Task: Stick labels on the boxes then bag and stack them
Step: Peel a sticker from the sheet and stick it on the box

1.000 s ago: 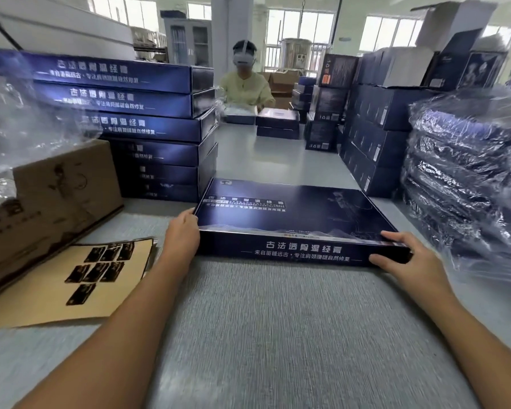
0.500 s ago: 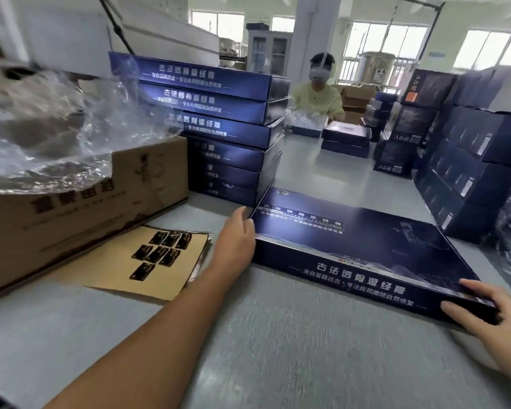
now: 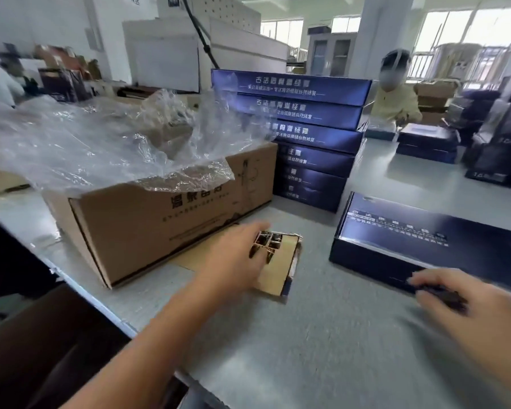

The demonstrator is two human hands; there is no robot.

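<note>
A flat dark blue box [image 3: 431, 240] lies on the grey table [image 3: 322, 335] at the right. My right hand [image 3: 457, 302] rests on its near edge, fingers curled over the side. To the left, a tan backing sheet [image 3: 281, 270] carries several small dark labels [image 3: 270, 242]. My left hand [image 3: 236, 258] lies spread over that sheet, fingertips at the labels, holding nothing that I can see. A stack of the same blue boxes [image 3: 310, 137] stands behind the sheet.
An open brown carton [image 3: 171, 214] with crumpled clear plastic [image 3: 109, 140] on top sits left of the sheet. Another person [image 3: 396, 95] works at the far end, near two more blue boxes [image 3: 428, 143]. The table's left edge runs diagonally at lower left.
My left hand has left the box's left end and moved left onto the label sheet. The view has swung left. My right hand stays on the box's near edge.
</note>
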